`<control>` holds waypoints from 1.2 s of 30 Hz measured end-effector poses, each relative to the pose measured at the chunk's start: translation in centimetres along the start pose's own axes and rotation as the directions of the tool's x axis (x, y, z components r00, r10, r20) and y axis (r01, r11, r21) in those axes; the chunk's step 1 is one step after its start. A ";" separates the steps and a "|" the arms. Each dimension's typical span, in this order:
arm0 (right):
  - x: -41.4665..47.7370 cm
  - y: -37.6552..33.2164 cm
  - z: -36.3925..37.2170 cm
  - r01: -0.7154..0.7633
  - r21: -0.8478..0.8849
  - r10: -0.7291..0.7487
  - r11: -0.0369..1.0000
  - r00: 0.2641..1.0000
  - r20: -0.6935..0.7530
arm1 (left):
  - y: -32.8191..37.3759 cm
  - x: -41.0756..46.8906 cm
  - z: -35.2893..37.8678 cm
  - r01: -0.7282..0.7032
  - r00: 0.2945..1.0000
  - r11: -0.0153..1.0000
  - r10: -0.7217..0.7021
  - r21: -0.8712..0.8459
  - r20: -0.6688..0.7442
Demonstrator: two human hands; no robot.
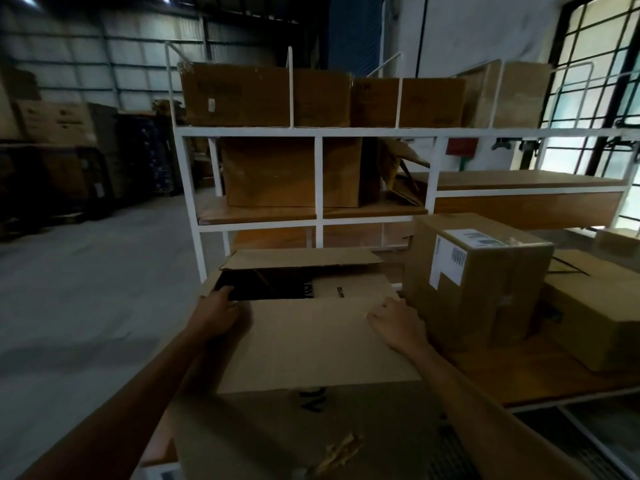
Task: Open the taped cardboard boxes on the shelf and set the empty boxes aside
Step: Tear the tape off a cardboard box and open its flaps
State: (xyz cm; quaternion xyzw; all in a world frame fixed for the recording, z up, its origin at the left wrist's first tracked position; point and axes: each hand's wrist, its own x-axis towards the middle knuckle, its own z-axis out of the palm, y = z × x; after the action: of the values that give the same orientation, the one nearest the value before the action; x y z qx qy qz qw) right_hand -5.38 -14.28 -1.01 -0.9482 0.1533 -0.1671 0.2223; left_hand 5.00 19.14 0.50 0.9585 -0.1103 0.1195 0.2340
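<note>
A large open cardboard box [311, 427] is right in front of me, its near flap [311, 341] folded over the top and its far flap [304, 259] standing open, with a dark inside showing between them. My left hand [221, 313] grips the left end of the near flap, fingers curled over its edge. My right hand [398, 322] grips the flap's right corner. Just to the right, a taped box with a white label [478, 282] stands on the wooden shelf [519, 379].
Another brown box [599, 317] lies at the far right on the same shelf. A white metal rack [318, 174] behind holds several closed boxes on its upper levels. Grey concrete floor [86, 289] spreads to the left, with stacked cartons along the far wall.
</note>
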 end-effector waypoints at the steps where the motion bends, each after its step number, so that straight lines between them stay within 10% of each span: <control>1: 0.0 0.1 -0.3 -0.001 0.027 0.001 1.000 1.000 -0.006 | 0.3 0.0 0.0 0.000 1.000 0.998 -0.001 0.055 0.017; 6: -1.5 -0.5 -2.9 0.023 0.256 0.030 0.966 0.979 -0.202 | 2.5 -1.7 -3.3 0.083 0.985 0.990 -0.099 -0.117 -0.142; 14: -8.8 -2.8 -11.4 0.021 0.784 0.342 0.620 0.892 -0.294 | 6.1 -7.0 -13.5 0.000 0.881 0.797 -0.285 -0.604 -0.377; 18: -12.4 -2.5 -13.1 -0.050 0.968 0.535 0.246 0.840 -0.092 | 6.6 -13.3 -18.2 -0.027 0.906 0.529 -0.345 -0.848 -0.244; 22: -17.3 -1.6 -14.4 -0.025 0.999 0.444 0.030 0.896 0.009 | 3.7 -19.0 -21.1 0.163 0.986 0.444 -0.032 -0.881 0.166; 28: -18.8 2.8 -14.5 -0.313 0.833 0.036 0.457 0.942 0.334 | 1.9 -22.3 -18.4 0.311 0.810 0.833 0.019 -0.457 0.587; 32: -18.0 3.0 -11.8 -0.055 0.361 -0.057 0.931 0.955 0.293 | 1.9 -21.2 -12.8 -0.053 0.891 0.998 0.059 -0.026 0.450; 36: -16.5 1.0 -9.0 0.122 0.190 -0.151 0.974 0.978 0.147 | 1.9 -18.4 -9.2 -0.155 0.978 0.986 0.162 -0.060 0.135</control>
State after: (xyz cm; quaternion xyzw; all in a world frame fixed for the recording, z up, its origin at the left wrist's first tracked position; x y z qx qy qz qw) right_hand -23.89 -12.38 2.02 -0.9429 0.0535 -0.1185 0.3067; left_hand -14.60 24.79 4.06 0.9467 -0.2052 0.0676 0.2389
